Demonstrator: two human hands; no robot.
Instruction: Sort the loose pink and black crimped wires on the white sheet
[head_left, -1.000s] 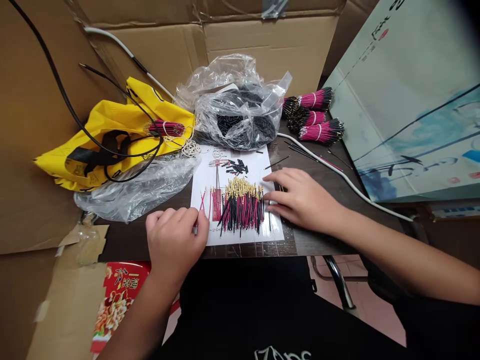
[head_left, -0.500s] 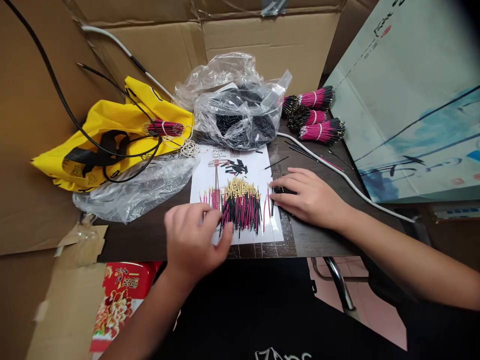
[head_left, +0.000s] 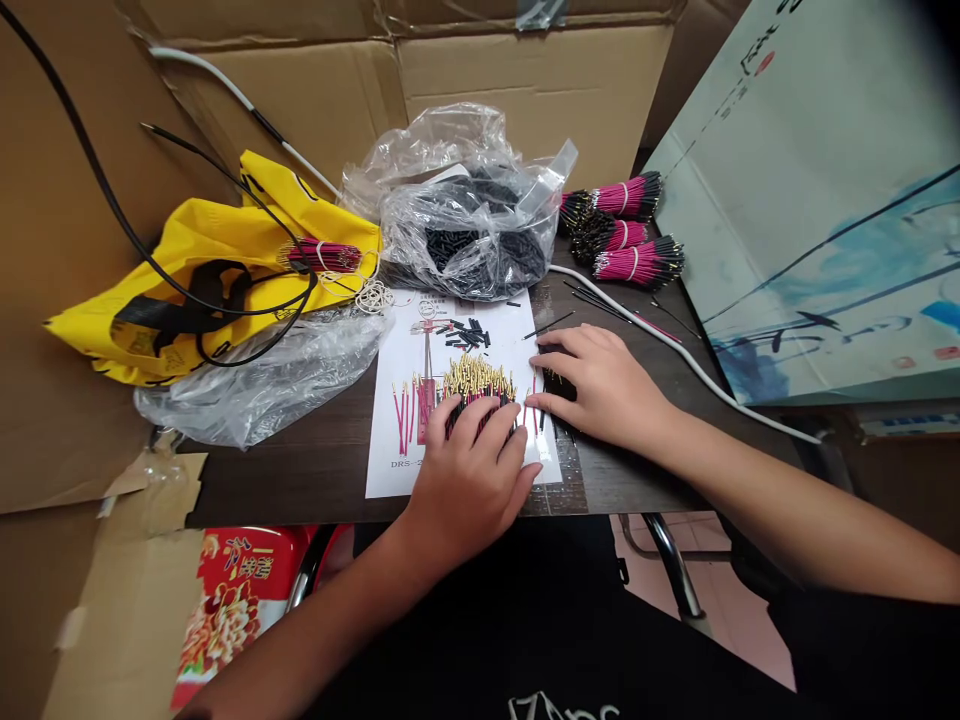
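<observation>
A: Where does the pile of thin black-and-magenta wires with gold tips [head_left: 480, 376] lie?

B: On the printed white paper sheet [head_left: 391, 483], under the fingers of the left hand [head_left: 471, 480]. They drape, loosely parted, over its near part; the gold tips show beyond them.

A: And the right hand [head_left: 600, 385]?

B: Just right of the pile, fingers bent and parted from the thumb, with dark gold-tipped wires [head_left: 557, 384] in the gap. I can't tell whether it grips any.

A: What else is close?

B: Loose slender magenta wires [head_left: 406, 420], left of the pile; short black tubes [head_left: 470, 334] beyond it.
</observation>
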